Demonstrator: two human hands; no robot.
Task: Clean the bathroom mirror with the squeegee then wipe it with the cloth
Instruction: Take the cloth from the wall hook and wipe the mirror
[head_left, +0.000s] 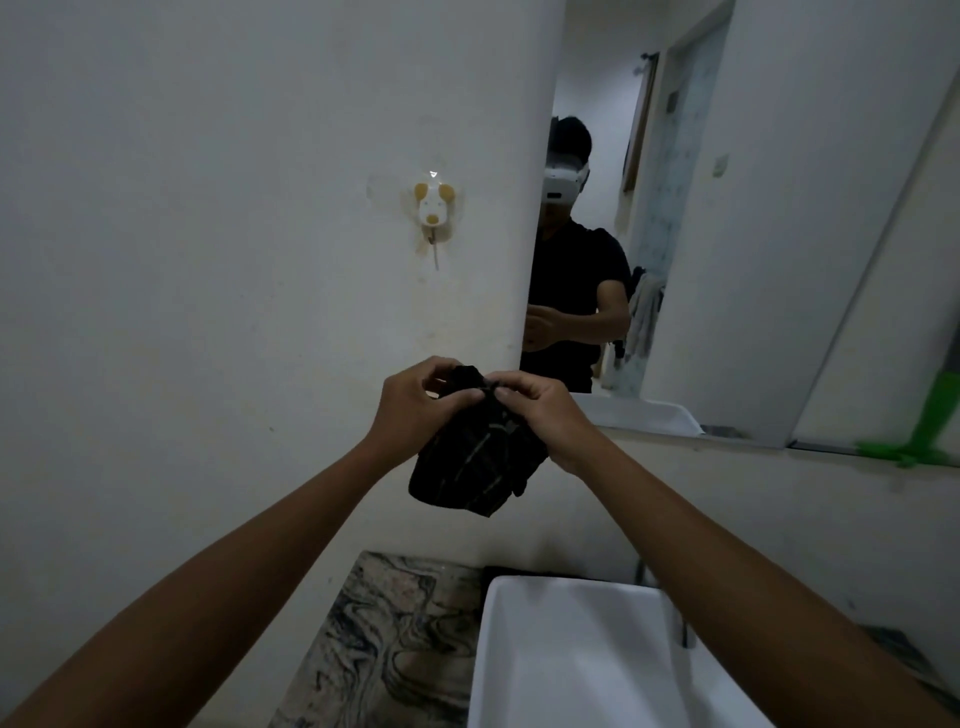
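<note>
**Cloth bunched in both hands, mirror up and to the right**

The dark cloth (480, 457) hangs in the air between the two hands, above the gap where the marbled worktop (384, 639) meets the white sink (571, 649). The left hand (415, 410) pinches its upper left part, fingers closed on the fabric. The right hand (540, 410) is clamped on the top edge just beside it, thumb and fingertips nipping a fold. The two hands almost touch at the top of the cloth, and the rest droops below them in a loose bundle, its long axis running down and slightly left.

The mirror (727, 260) lies up and to the right of both hands, its left edge just above the right hand and its bottom edge running away to the right over the sink. The right hand is the nearer to the glass; the left is in front of bare wall (208, 260), below a small dog-shaped hook (434, 208).

The green squeegee (930, 431) rests at the mirror's lower right corner, well apart from both hands, so the squeegee pass looks finished and the wiping step is in hand. The cloth seems to be getting folded or gathered into a pad. The coming move likely carries it up and right onto the glass, most easily with the right hand.
</note>
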